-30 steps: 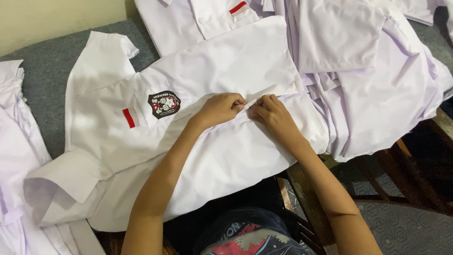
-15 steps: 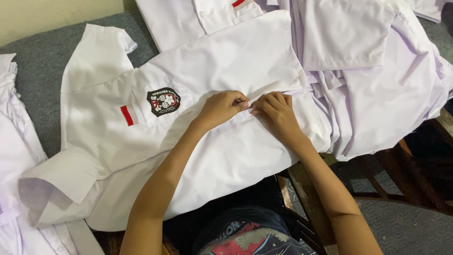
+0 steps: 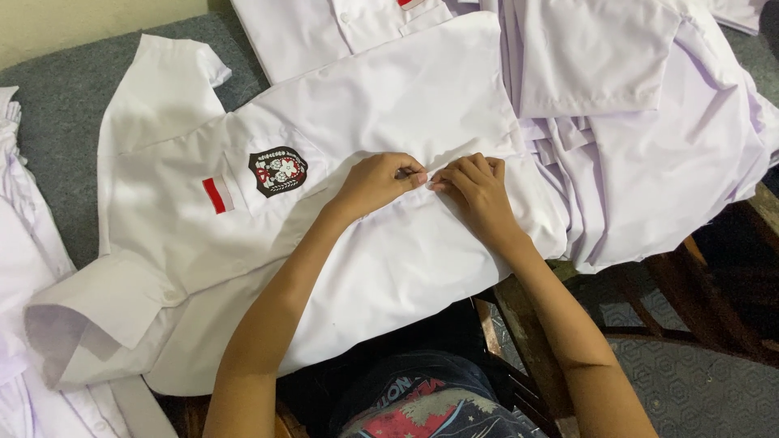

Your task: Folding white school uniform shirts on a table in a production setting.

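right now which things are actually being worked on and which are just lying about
In hand:
- white shirt with a dark round badge and a red-and-white patch, spread flat
- left hand and right hand, both pinching the shirt's front edge

Lying about:
- heap of white shirts on the right
- another white shirt at the top
- grey cloth surface

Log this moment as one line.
left hand: pinching shirt front | right hand: pinching same spot | shirt: white, flat on table
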